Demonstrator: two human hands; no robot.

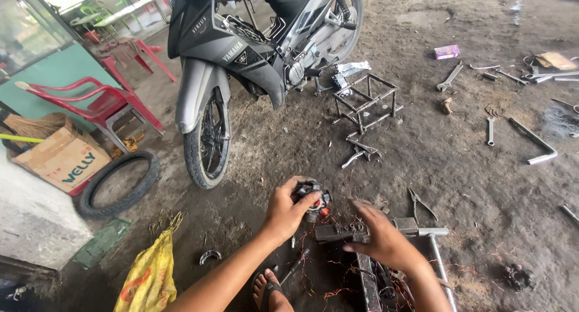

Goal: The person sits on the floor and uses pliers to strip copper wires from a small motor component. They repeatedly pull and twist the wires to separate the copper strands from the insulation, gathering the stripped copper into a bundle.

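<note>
My left hand (pixel 288 211) grips a small round motor coil part (pixel 315 201) with red and copper wire ends, held just above the dirt floor. My right hand (pixel 381 236) hovers with fingers spread over a flat metal bar tool (pixel 347 232), blurred by motion, holding nothing that I can see. Loose copper wire strands (pixel 329 270) lie scattered around both hands. My sandalled foot (pixel 269 289) rests below the left hand.
A dark motorcycle (pixel 241 53) stands ahead on a metal frame stand (pixel 365 101). Pliers (pixel 419 204), wrenches (pixel 490 131) and an angled pipe wrench (pixel 534 142) lie right. A loose tyre (pixel 117 182), cardboard box (pixel 63 158), red chair (pixel 99 104) and yellow sack (pixel 149 276) sit left.
</note>
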